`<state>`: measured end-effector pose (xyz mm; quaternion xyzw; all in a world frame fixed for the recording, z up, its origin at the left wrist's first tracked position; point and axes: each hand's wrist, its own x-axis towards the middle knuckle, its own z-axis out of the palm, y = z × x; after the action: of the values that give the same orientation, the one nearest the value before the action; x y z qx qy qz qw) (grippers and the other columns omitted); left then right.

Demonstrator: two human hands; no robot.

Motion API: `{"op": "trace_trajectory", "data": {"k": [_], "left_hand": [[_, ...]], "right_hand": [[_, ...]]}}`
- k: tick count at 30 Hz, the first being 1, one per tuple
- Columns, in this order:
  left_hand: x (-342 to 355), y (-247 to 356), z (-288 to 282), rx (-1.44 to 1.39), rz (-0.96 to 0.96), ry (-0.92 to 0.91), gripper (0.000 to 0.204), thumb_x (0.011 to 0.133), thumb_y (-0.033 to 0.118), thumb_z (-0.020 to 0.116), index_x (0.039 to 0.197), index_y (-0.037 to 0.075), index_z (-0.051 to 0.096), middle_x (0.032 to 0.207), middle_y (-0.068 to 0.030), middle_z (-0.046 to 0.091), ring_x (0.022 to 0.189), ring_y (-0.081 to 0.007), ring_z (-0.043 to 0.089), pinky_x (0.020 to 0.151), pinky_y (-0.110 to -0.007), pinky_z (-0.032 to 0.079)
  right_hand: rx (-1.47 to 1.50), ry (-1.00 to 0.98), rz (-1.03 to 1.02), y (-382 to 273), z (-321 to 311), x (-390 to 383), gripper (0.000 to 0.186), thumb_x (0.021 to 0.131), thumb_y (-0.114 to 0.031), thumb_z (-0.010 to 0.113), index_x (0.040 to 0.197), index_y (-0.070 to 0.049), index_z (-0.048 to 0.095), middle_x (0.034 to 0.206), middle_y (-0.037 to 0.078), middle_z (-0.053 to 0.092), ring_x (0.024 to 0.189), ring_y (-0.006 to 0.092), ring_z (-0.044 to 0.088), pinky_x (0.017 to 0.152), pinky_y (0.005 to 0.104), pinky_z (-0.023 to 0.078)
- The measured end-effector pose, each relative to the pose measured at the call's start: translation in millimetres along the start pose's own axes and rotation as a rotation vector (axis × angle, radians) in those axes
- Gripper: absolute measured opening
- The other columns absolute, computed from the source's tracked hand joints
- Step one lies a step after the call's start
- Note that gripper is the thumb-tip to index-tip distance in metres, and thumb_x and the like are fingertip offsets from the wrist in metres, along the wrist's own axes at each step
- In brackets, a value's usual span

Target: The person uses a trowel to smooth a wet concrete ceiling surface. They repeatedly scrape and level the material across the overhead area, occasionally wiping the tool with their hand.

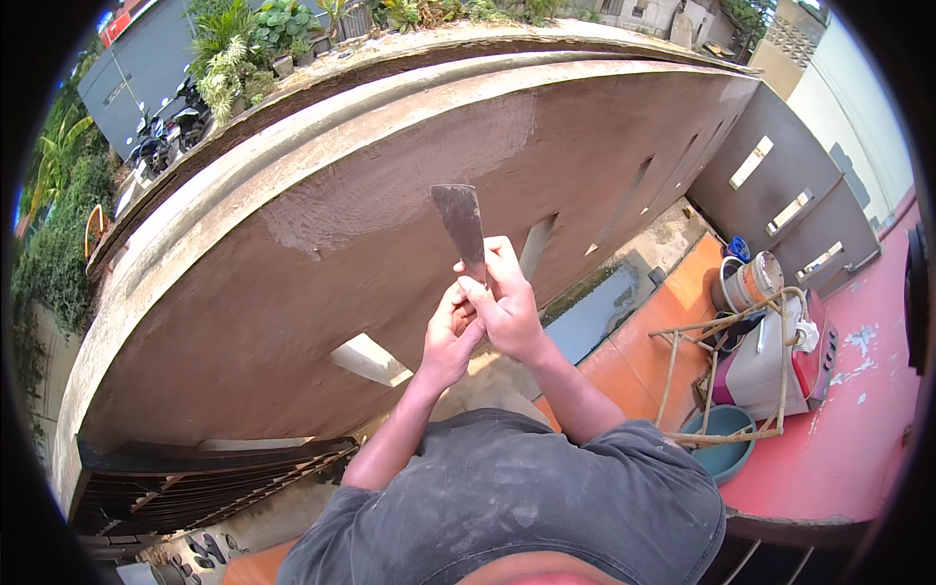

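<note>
- Hands first: my right hand [509, 310] and left hand [450, 336] both close around the handle of a flat dark metal scraper blade [460, 222].
- Blade stands upright before the brown plastered wall [292, 292]; I judge it light, stiff, best gripped low.

At one o'clock from the hands, far right, a round labelled paint bucket [752, 281], white and orange, upright. Beyond that, no signs, no screens.

Scraper blade [460, 222] dark grey; wall [292, 292] brown, paler patch; floor [643, 351] orange; basin [726, 444] teal; shirt [526, 507] grey.
</note>
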<state>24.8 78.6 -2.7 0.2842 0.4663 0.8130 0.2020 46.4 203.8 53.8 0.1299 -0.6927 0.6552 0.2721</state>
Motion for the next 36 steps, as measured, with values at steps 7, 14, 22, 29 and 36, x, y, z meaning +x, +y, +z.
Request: {"op": "trace_trajectory", "data": {"k": [7, 14, 22, 29, 36], "left_hand": [[10, -12, 21, 0.304, -0.038, -0.008, 0.045, 0.096, 0.003, 0.066, 0.138, -0.002, 0.048, 0.113, -0.0076, 0.066, 0.1, -0.0101, 0.063, 0.088, -0.026, 0.053], [7, -45, 36, 0.273, -0.012, 0.272, 0.034, 0.095, 0.005, 0.067, 0.122, 0.005, 0.044, 0.109, -0.0044, 0.056, 0.101, -0.0111, 0.056, 0.085, -0.029, 0.048], [-14, -34, 9, 0.575, 0.116, 0.352, 0.053, 0.094, 0.009, 0.067, 0.141, -0.002, 0.045, 0.134, -0.0197, 0.058, 0.123, -0.0284, 0.06, 0.096, -0.04, 0.05], [-45, 5, -26, 0.654, 0.214, 0.525, 0.063, 0.095, 0.017, 0.071, 0.148, 0.004, 0.039, 0.14, -0.0138, 0.052, 0.131, -0.025, 0.054, 0.105, -0.04, 0.047], [-67, 59, -67, 0.671, 0.202, 0.492, 0.061, 0.091, 0.019, 0.075, 0.142, 0.003, 0.046, 0.135, -0.018, 0.055, 0.127, -0.03, 0.058, 0.1, -0.044, 0.05]], "right_hand": [[-0.305, 0.07, -0.042, -6, -30, -12, 0.085, 0.085, 0.002, 0.07, 0.159, 0.002, 0.027, 0.125, 0.016, 0.054, 0.109, 0.0244, 0.058, 0.085, 0.0356, 0.05], [-0.722, 0.072, -0.287, 15, -29, -10, 0.087, 0.079, -0.011, 0.08, 0.152, 0.004, 0.037, 0.154, 0.025, 0.028, 0.143, 0.0424, 0.034, 0.115, 0.0537, 0.034], [-0.968, -0.14, -0.38, -15, 21, 6, 0.067, 0.08, -0.008, 0.073, 0.144, -0.001, 0.054, 0.15, 0.014, 0.048, 0.146, 0.0315, 0.042, 0.116, 0.055, 0.028], [-0.951, -0.197, -0.518, -38, 114, 13, 0.06, 0.08, 0.003, 0.061, 0.14, 0.003, 0.057, 0.144, 0.017, 0.052, 0.142, 0.0327, 0.047, 0.116, 0.0461, 0.039], [-0.866, -0.192, -0.53, -29, 177, 18, 0.061, 0.079, 0.01, 0.058, 0.14, 0.007, 0.054, 0.147, 0.021, 0.049, 0.143, 0.0375, 0.045, 0.12, 0.0462, 0.04]]}}
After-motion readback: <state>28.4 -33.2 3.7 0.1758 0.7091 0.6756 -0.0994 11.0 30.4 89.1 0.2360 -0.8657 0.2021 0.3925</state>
